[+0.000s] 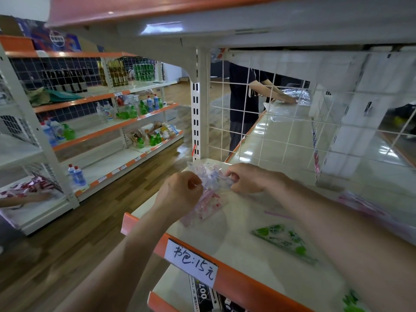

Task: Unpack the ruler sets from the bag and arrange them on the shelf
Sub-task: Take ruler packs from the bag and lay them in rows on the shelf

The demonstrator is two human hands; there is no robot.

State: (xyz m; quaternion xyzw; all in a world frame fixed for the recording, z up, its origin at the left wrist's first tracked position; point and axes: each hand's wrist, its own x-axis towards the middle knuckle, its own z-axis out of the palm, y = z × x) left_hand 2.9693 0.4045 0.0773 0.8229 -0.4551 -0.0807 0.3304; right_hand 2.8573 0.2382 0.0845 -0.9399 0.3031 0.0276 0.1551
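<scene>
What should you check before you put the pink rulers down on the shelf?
1. Left hand pinches the pink ruler set: ok.
2. Right hand pinches it too: ok.
3. Bare spot on the shelf to lay it on: ok.
4. Green ruler set lies apart from both hands: ok.
5. More sets left in the bag at the right: cannot tell, it is blurred.

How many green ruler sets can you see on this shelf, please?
2: one green ruler set lies flat on the shelf; a cropped green set shows at the bottom-right corner. Others may be hidden.
</scene>
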